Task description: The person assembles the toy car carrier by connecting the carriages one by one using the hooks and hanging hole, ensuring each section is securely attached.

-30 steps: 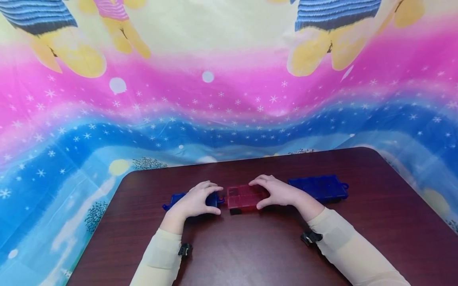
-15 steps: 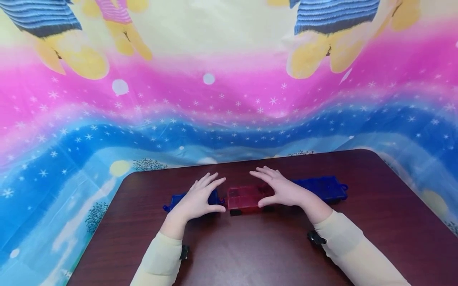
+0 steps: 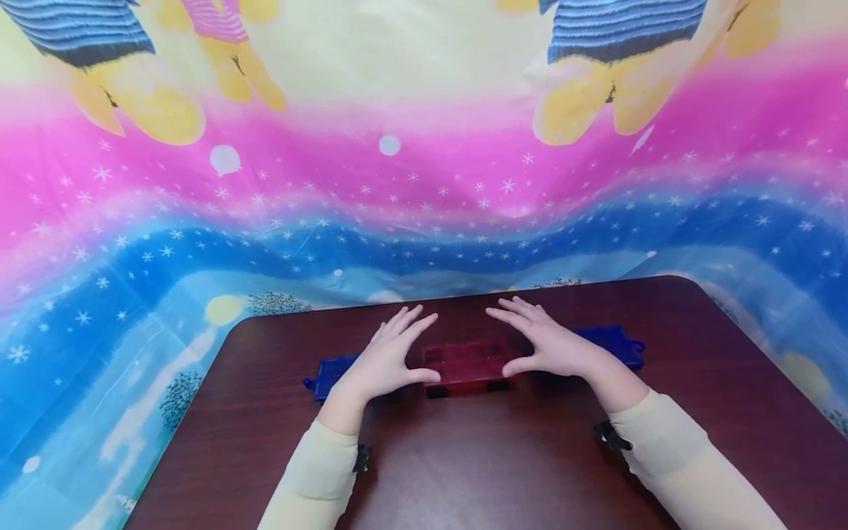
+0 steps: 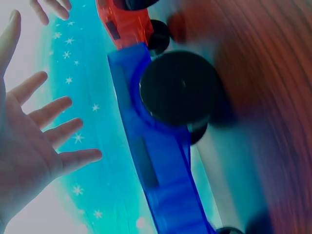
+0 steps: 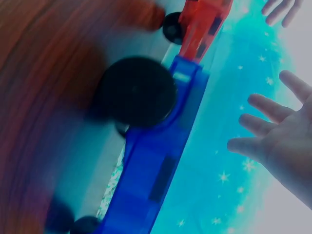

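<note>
A translucent red toy car (image 3: 464, 361), black-wheeled, sits toward the far edge of the desk (image 3: 464, 456), lined up between a left blue car (image 3: 329, 375) and a right blue car (image 3: 612, 342), each with a hook at its outer end. A person's left hand (image 3: 384, 364) and right hand (image 3: 551, 346) are raised over the row, each grip spread wide and holding nothing. The dark, wood-grained desk, its far corners rounded, stands before a cloth backdrop (image 3: 424, 199) printed with snowflakes on pink and blue bands. A second earlier, both hands curved low at the cars; now they are higher, shifted toward the desk's right edge.
</note>
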Available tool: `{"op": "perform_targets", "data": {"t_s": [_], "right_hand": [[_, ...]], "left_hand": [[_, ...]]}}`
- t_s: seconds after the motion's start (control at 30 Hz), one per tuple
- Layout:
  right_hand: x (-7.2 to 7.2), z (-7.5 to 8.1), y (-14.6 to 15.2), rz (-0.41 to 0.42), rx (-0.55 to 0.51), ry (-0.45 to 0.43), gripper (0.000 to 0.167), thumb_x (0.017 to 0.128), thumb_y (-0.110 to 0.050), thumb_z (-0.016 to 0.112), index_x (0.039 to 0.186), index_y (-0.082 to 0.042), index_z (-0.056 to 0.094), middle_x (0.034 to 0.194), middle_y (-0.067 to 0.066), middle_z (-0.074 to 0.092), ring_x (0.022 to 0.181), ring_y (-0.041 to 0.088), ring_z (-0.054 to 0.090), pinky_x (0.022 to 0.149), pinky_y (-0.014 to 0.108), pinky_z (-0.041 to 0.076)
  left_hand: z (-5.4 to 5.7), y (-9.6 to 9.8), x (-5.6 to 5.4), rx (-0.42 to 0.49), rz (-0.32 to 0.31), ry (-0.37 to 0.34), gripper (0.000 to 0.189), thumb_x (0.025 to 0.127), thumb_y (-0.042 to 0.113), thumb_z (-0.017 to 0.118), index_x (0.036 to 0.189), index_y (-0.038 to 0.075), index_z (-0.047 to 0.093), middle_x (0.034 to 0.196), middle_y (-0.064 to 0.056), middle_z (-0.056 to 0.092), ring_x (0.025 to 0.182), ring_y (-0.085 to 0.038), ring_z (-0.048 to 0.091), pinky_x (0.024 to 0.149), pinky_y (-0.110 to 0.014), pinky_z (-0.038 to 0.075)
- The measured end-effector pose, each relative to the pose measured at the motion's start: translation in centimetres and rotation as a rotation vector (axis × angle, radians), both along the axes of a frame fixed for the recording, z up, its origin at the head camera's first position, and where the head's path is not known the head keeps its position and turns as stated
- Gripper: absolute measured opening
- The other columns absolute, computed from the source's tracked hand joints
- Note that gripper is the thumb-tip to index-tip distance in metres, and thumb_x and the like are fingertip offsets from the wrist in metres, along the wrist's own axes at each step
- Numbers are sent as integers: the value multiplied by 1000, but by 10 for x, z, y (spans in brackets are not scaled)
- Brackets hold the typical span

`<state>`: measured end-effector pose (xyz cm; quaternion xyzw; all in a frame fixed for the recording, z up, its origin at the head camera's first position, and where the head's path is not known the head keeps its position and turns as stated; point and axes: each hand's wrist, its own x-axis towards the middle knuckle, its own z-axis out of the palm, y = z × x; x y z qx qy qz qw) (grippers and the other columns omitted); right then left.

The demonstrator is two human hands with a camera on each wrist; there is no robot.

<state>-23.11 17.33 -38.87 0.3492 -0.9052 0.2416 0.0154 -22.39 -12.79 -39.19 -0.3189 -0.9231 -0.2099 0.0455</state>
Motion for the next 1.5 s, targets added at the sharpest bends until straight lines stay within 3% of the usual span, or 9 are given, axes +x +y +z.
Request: {"op": "perform_targets", "data": {"t_s": [0.2, 0.63, 0.83, 1.37, 1.5], "right_hand": [[-2, -1, 17, -31, -4, -32, 89, 64, -47, 69, 137, -25, 24, 141, 5, 14, 129, 25, 2, 97, 54, 2], [-5, -3, 51, -77, 27, -63, 88, 64, -49, 68, 136, -22, 26, 141, 10, 15, 128, 30, 3, 96, 56, 1], [-7, -11, 64, -96, 74, -93, 88, 64, -52, 66, 136, -21, 27, 140, 12, 17, 127, 32, 6, 95, 56, 3], [-5, -26, 78, -122, 109, -140, 79, 65, -42, 71, 132, -19, 35, 134, 18, 28, 124, 37, 16, 93, 60, 6], [-4, -27, 79, -129, 129, -140, 75, 67, -43, 69, 131, -20, 38, 132, 16, 31, 121, 38, 20, 90, 60, 17]], "left_hand": [[1, 11, -4, 9, -20, -18, 86, 66, 61, 58, 137, 32, 18, 142, 2, 14, 129, -24, 9, 97, -54, 11], [-9, 36, -11, 2, -61, -22, 85, 66, 61, 59, 136, 35, 19, 142, 1, 16, 128, -23, 12, 97, -52, 14], [-13, 45, -14, -19, -74, -30, 86, 64, 66, 55, 136, 34, 20, 141, -2, 19, 128, -24, 13, 98, -51, 14], [-28, 59, -19, -91, -102, -104, 78, 64, 65, 57, 132, 34, 32, 136, 2, 30, 128, -22, 15, 99, -47, 16], [-30, 61, -18, -102, -100, -122, 77, 65, 59, 61, 131, 34, 34, 136, 2, 30, 127, -19, 19, 98, -45, 20]]}}
